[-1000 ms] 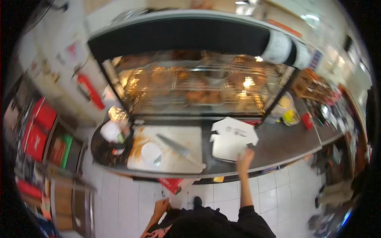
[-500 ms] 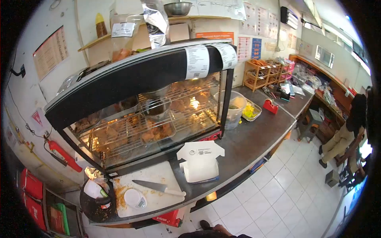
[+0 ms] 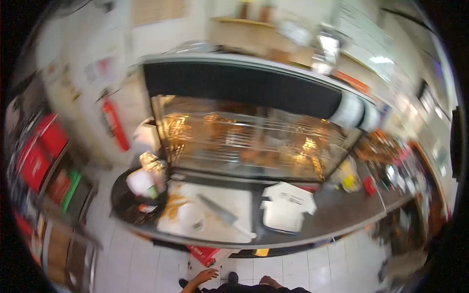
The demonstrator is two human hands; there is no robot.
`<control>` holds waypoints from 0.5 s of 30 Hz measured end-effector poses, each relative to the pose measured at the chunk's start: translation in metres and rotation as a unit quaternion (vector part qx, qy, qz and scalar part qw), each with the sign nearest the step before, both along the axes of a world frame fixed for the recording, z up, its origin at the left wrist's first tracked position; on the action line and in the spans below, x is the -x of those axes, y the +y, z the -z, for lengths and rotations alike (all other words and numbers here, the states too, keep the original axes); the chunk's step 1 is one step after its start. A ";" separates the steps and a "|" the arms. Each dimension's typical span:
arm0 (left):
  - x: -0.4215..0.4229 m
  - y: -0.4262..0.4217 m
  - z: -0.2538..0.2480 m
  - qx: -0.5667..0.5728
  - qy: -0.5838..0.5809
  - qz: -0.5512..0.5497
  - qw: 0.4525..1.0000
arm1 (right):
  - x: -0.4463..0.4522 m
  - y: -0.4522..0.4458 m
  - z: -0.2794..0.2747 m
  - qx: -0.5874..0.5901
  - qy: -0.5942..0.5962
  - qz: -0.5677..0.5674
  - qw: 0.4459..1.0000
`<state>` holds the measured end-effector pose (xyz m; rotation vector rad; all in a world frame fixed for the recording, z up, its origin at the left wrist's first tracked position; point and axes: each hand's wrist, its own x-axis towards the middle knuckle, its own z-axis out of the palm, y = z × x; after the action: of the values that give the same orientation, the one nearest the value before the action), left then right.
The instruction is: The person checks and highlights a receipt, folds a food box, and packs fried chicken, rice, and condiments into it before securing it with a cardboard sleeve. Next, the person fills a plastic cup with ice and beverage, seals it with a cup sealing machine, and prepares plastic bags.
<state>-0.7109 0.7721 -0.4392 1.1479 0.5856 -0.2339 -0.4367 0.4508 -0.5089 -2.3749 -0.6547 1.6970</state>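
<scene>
My left hand [image 3: 208, 274] hangs low in front of the counter, fingers stretched out, holding nothing visible. It is nearest a red box [image 3: 203, 255] under the counter edge. My right hand [image 3: 267, 281] is at the bottom edge near my body, apart from the counter. Its fingers are blurred and partly hidden. On the counter, a white cutting board [image 3: 239, 195] with brown smears bears a large knife [image 3: 218, 210] and a round white kitchen scale [image 3: 191, 218]. Right of the board stands an open white takeaway box [image 3: 283, 215], its lid raised.
A lit glass food warmer [image 3: 244, 141] stands behind the board. A dark round tray [image 3: 129, 207] with white and foil items sits left. A fire extinguisher [image 3: 115, 124] hangs on the wall. Red boxes [image 3: 34, 161] stand at far left. A red tape dispenser [image 3: 370, 186] is farther right.
My view has swung left and is blurred, so the counter sits farther right in the picture. My left hand has come into view. The box, knife and scale keep their places.
</scene>
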 end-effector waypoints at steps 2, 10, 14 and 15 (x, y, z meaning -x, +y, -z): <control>0.059 0.001 -0.015 -0.020 -0.015 0.007 1.000 | 0.002 0.057 -0.018 -0.008 0.001 -0.038 0.999; 0.379 0.057 0.006 -0.376 0.099 -0.245 0.888 | 0.141 0.338 -0.053 -0.040 0.017 -0.252 0.967; 0.534 0.084 0.053 -0.267 0.305 -0.235 0.883 | 0.244 0.450 -0.061 -0.055 0.033 -0.309 0.949; 0.575 0.087 0.066 -0.287 0.326 -0.244 0.867 | 0.270 0.472 -0.062 -0.057 0.035 -0.320 0.945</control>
<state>-1.2859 0.8586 -0.5053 1.4412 1.6058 0.0092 -0.7063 0.9230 -0.4467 -2.1334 -1.5955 1.8722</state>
